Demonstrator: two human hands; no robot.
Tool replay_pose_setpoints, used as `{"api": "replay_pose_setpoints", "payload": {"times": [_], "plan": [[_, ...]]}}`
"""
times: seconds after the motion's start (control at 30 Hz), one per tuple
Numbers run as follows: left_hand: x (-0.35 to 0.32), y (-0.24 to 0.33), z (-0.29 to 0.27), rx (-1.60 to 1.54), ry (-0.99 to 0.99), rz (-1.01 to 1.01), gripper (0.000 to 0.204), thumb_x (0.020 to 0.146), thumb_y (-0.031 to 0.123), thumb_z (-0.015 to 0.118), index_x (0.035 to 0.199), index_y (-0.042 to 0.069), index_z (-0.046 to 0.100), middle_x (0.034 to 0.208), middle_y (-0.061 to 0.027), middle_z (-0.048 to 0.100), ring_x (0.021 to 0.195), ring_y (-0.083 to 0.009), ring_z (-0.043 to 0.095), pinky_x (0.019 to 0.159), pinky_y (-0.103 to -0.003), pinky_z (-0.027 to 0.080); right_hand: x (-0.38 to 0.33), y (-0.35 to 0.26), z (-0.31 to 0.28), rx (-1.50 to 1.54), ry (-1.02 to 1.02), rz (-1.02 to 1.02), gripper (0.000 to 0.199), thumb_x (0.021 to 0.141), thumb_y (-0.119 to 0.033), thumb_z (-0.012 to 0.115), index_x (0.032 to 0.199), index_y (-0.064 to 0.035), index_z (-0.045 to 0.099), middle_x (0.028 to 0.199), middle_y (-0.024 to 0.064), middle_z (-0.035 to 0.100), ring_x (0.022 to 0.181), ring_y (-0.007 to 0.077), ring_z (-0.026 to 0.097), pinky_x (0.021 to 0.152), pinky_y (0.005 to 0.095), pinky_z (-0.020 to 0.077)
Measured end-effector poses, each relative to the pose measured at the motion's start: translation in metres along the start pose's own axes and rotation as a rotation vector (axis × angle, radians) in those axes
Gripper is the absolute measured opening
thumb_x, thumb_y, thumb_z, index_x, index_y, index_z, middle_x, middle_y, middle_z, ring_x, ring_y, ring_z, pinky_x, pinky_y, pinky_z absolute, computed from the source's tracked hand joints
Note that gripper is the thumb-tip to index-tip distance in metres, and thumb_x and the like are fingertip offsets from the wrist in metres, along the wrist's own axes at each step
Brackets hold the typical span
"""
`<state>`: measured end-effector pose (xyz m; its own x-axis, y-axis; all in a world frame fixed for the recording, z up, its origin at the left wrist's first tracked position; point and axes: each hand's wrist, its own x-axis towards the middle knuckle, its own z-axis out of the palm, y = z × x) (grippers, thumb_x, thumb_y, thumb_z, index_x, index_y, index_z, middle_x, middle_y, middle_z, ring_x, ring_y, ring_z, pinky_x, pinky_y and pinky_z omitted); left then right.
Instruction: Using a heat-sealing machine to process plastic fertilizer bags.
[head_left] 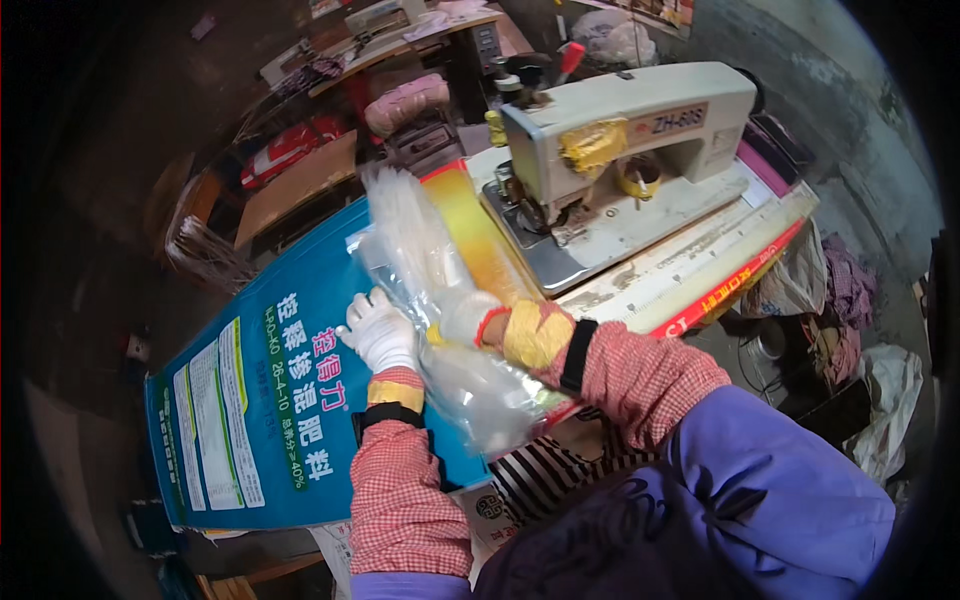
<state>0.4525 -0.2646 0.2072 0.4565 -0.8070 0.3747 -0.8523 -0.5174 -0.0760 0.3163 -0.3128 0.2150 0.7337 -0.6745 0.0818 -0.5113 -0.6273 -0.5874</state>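
A large blue woven sack [250, 390] with printed panels lies flat across the left of the worktable. Along its right edge runs a bunched clear plastic liner [415, 225], loose and crumpled both above and below my hands. In a white glove, my left hand [378, 330] rests with fingers spread on the sack beside the liner. My right hand [470, 317], gloved in white with a red cuff, closes around the middle of the bunched plastic; its fingertips are partly blurred. Beyond it stands a white sewing machine [630, 130], with a yellow sheet [470, 215] between machine and liner.
A red-and-white printed strip [735, 290] edges the table in front of the machine. Bags and cloth [850, 290] are heaped at the right. Behind are a chair with a pink cushion [408, 104], a brown board [298, 188] and another worktable [425, 40].
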Motion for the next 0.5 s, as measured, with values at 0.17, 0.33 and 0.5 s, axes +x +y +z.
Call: {"api": "replay_pose_setpoints", "payload": {"times": [0.17,0.33,0.5], "plan": [[-0.002,-0.003,0.014,0.058,0.050,0.006,0.026,0.081,0.025,0.052,0.106,0.017,0.054,0.112,-0.0047,0.052,0.110,-0.0223,0.047,0.091,-0.049,0.033,-0.064,-0.010,0.019,0.167,0.024,0.139,0.026,0.076,-0.022,0.060,0.092,-0.0012,0.061,0.081,0.0239,0.063,0.074,0.0386,0.063,0.062,0.0435,0.0497],[0.004,-0.020,0.008,-0.066,-0.013,0.082,0.029,0.082,0.027,0.052,0.109,0.014,0.055,0.106,-0.0074,0.057,0.105,-0.0246,0.053,0.087,-0.044,0.038,-0.128,-0.010,-0.025,0.422,-0.544,0.273,0.022,0.078,-0.021,0.057,0.090,-0.0036,0.061,0.067,0.0162,0.063,0.058,0.0319,0.063,0.053,0.0402,0.0491],[-0.008,-0.040,-0.033,-1.153,-0.478,-0.383,0.041,0.088,0.038,0.057,0.106,0.002,0.054,0.083,-0.0027,0.057,0.070,-0.0103,0.052,0.062,-0.023,0.042,-0.138,0.009,-0.078,0.354,-0.151,0.288,0.029,0.079,-0.026,0.056,0.099,-0.0043,0.060,0.082,0.0146,0.066,0.071,0.0308,0.064,0.063,0.0388,0.0504]]}}
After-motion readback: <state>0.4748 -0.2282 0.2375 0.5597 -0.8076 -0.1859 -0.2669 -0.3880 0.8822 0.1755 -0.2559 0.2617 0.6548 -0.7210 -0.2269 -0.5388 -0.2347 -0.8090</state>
